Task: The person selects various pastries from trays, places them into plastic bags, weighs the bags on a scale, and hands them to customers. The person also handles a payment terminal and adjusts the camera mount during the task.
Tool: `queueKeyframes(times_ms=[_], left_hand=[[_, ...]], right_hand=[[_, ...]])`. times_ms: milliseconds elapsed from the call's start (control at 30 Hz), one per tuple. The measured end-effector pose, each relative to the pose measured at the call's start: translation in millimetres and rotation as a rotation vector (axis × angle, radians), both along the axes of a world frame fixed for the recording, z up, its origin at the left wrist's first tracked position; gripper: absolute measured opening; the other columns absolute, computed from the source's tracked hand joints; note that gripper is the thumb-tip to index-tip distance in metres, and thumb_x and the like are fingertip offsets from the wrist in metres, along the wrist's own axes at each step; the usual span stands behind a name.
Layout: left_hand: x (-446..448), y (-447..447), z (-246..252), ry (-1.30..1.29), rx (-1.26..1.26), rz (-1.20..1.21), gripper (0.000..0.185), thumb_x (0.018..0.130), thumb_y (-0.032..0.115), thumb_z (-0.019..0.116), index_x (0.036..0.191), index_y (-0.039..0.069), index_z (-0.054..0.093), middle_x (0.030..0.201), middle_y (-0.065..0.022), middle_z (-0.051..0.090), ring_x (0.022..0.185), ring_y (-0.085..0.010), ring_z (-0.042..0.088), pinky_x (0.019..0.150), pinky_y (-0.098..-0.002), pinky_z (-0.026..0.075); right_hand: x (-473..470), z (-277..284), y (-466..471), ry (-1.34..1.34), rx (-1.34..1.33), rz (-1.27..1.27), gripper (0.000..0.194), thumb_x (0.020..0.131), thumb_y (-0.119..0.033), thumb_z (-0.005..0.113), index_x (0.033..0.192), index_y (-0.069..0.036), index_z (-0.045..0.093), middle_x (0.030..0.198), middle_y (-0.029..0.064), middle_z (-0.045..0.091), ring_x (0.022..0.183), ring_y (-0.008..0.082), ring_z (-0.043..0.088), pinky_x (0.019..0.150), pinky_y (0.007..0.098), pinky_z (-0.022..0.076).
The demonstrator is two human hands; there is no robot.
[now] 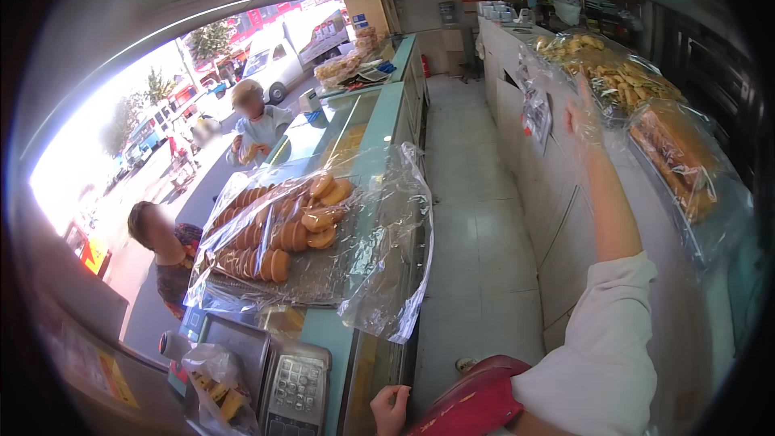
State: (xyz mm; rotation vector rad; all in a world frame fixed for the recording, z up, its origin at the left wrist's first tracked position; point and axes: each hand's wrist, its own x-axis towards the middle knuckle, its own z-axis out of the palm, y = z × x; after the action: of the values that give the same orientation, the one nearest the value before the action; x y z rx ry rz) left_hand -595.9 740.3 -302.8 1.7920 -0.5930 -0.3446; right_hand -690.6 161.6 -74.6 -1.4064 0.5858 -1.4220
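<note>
My right hand (582,118) reaches out over the right-hand counter with its index finger extended, and no object shows in it. Clear plastic seems to lie around its fingers. Close to it is a tray of small golden pastries (636,83) under clear film. Nearer to me on that counter, a large brown loaf (678,157) lies on a tray under plastic. At the bottom edge my left hand (390,409) is loosely curled beside the glass display counter (330,330), with nothing visible in it. Rows of round brown cakes (260,233) sit under a clear plastic sheet (387,254) on that counter.
A scale with a keypad (296,384) carries a plastic bag of pastries (224,393) on its pan. Two people (257,121) stand outside the counter, one holding food. A tiled aisle (466,224) runs between the counters. Bagged goods (348,66) are farther along.
</note>
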Motion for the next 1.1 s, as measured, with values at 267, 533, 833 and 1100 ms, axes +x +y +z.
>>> queueKeyframes(times_ms=[267,533,833,1100], left_hand=[[-8,16,1,-0.066,0.037,0.07,0.016,0.088,0.015,0.066,0.086,-0.001,0.067,0.077,-0.0119,0.064,0.069,-0.0227,0.061,0.065,-0.0315,0.047],[-25,22,1,-0.126,0.012,0.127,0.014,0.087,0.014,0.066,0.085,0.001,0.067,0.078,-0.0117,0.064,0.07,-0.0234,0.061,0.065,-0.032,0.048],[-46,40,3,-0.157,0.022,0.278,0.008,0.086,0.011,0.065,0.085,0.003,0.067,0.08,-0.0107,0.065,0.076,-0.0262,0.062,0.072,-0.0333,0.048],[-75,60,1,-0.079,0.077,0.421,0.012,0.085,0.012,0.066,0.079,0.002,0.064,0.075,-0.0103,0.061,0.07,-0.0261,0.058,0.065,-0.0342,0.045]], right_hand=[[34,-37,-35,0.066,-0.035,0.07,0.065,0.097,-0.013,0.053,0.153,-0.021,0.021,0.063,-0.0038,0.043,0.051,0.0063,0.039,0.046,0.0205,0.0337],[68,-46,-16,0.006,0.018,0.218,0.06,0.096,-0.012,0.054,0.15,-0.014,0.027,0.074,-0.0041,0.044,0.064,0.0038,0.042,0.055,0.0198,0.0364],[124,-15,174,0.089,-0.071,0.888,0.065,0.095,-0.011,0.057,0.151,-0.011,0.024,0.067,-0.0064,0.035,0.059,0.0017,0.033,0.055,0.0162,0.0288],[133,-41,345,0.176,0.006,1.277,0.078,0.09,-0.013,0.064,0.152,-0.004,0.017,0.063,-0.0076,0.032,0.057,0.0005,0.028,0.052,0.0151,0.0218]])
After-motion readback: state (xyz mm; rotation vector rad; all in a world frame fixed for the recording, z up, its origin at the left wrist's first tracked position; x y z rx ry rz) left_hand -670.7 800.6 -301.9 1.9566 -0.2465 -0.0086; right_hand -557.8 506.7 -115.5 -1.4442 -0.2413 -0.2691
